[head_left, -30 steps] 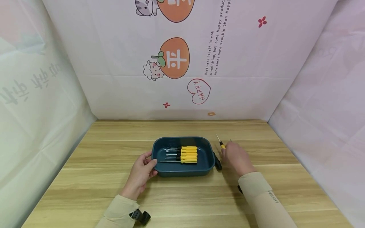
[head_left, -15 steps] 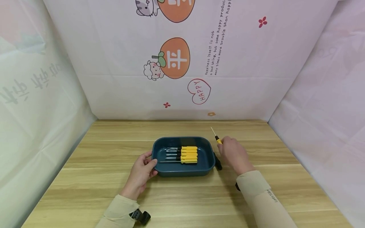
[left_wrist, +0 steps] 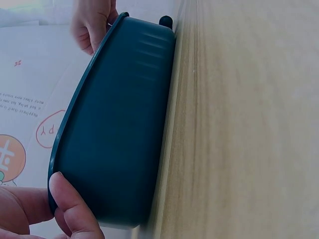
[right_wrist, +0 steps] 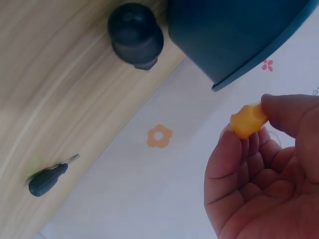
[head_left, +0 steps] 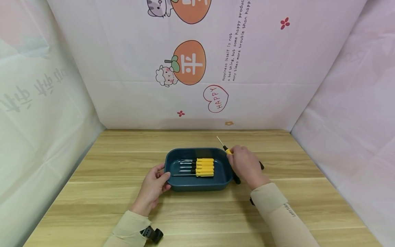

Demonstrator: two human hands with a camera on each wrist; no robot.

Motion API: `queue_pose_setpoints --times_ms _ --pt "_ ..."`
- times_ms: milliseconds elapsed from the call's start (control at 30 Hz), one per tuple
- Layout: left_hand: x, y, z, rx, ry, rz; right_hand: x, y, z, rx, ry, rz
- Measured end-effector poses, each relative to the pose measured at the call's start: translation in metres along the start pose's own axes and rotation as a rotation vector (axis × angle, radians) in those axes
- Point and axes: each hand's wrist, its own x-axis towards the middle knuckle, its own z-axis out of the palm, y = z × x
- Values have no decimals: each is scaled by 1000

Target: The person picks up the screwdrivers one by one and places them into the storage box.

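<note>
My left hand (head_left: 152,187) grips the left end of a dark blue rectangular tray (head_left: 197,188), thumb over the rim. In the left wrist view its fingers pinch the tray's corner. Several yellow-handled screwdrivers (head_left: 204,167) lie side by side inside, shafts to the left. At the tray's right end, my right hand (head_left: 246,167) holds another screwdriver (head_left: 227,150) with a yellow and black handle, its shaft slanting up and left past the back rim. The right wrist view shows that yellow handle end (right_wrist: 246,121) pinched between thumb and fingers.
Right beside the tray's right end lies a thick black handle (head_left: 236,178). A smaller black-handled screwdriver (right_wrist: 48,180) lies farther right on the wooden table (head_left: 197,219), mostly covered by the right hand in the head view. A printed white cloth (head_left: 256,103) rises behind the table.
My right hand has moved left with the screwdriver, from beside the tray to its right end, uncovering a black handle to its right. The left hand and tray stay put.
</note>
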Motion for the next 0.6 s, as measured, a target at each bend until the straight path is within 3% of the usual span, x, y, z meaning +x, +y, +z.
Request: queue_pose_setpoints --times_ms 433,600 --pt "-3 1 0 8 2 16 -1 -16 5 -82 -2 -94" --pt "-1 1 1 17 11 8 -1 -20 8 -62 -28 -143"
